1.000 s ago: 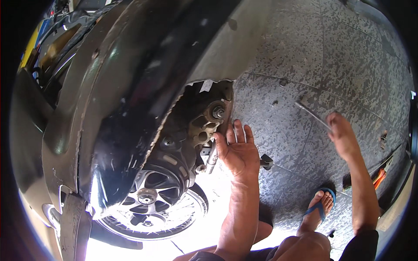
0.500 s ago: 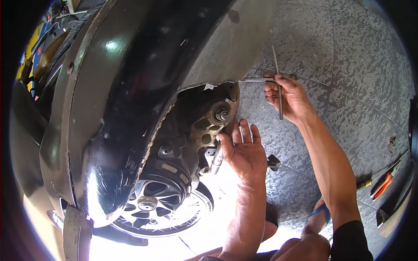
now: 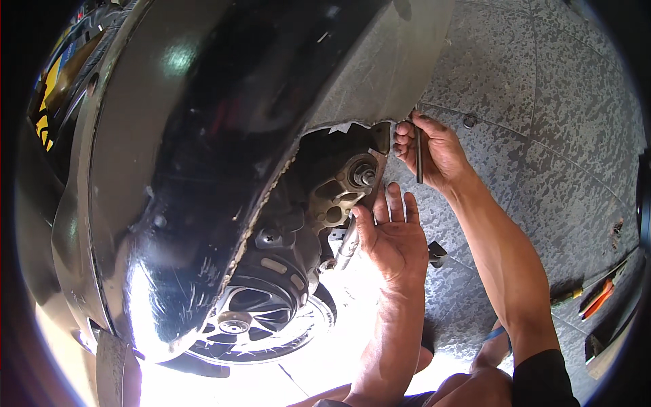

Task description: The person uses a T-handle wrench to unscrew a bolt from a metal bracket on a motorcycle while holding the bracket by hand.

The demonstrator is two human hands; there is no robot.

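My right hand (image 3: pixel 436 150) is closed around a T-handle wrench (image 3: pixel 419 159). Its crossbar points down along my fingers, and the shank is mostly hidden by my hand and the panel edge. My left hand (image 3: pixel 399 249) is palm up, fingers stretched out, its thumb by the cast metal bracket (image 3: pixel 325 193) with a threaded axle end (image 3: pixel 365 176). Whether that hand supports the bracket from behind cannot be seen. Beside the thumb stands a metal tube (image 3: pixel 348 245). Above both hands hangs the scratched black body panel (image 3: pixel 196 169) of a scooter or motorcycle.
Below the panel is a spoked-look wheel (image 3: pixel 271 332) under glaring light. On the grey tiled floor (image 3: pixel 488 81) lie a small round metal part (image 3: pixel 469 122), a black piece (image 3: pixel 437 254), orange-handled pliers (image 3: pixel 598 298) and a yellow-handled tool (image 3: pixel 568 296).
My right hand has moved left with the T-handle wrench, closer to the panel's edge; less of its shank shows. My left hand keeps its place by the bracket. The whole view has shifted slightly.
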